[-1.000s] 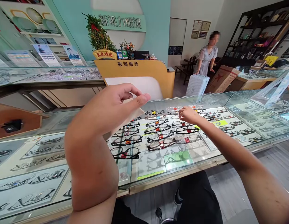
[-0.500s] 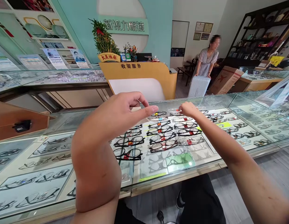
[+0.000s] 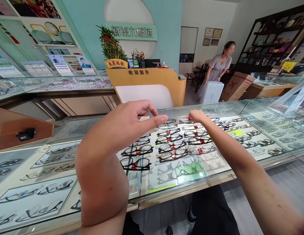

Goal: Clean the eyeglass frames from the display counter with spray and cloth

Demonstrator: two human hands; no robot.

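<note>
I'm curling the left hand point(image 3: 133, 118) by a pale item point(image 3: 143, 118); its grip isn't showing. The right hand point(image 3: 196, 116) is bending over far-row glasses point(image 3: 182, 122) lying on the counter point(image 3: 186, 192), but I cannot tell whether it's grasping.

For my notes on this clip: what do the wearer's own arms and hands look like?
The left arm and right arm are bare, with no sleeves in view. The left hand and right hand wear no gloves, and neither wrist shows a watch or bracelet. Some fingers are hidden, so rings can't be fully ruled out.
</note>
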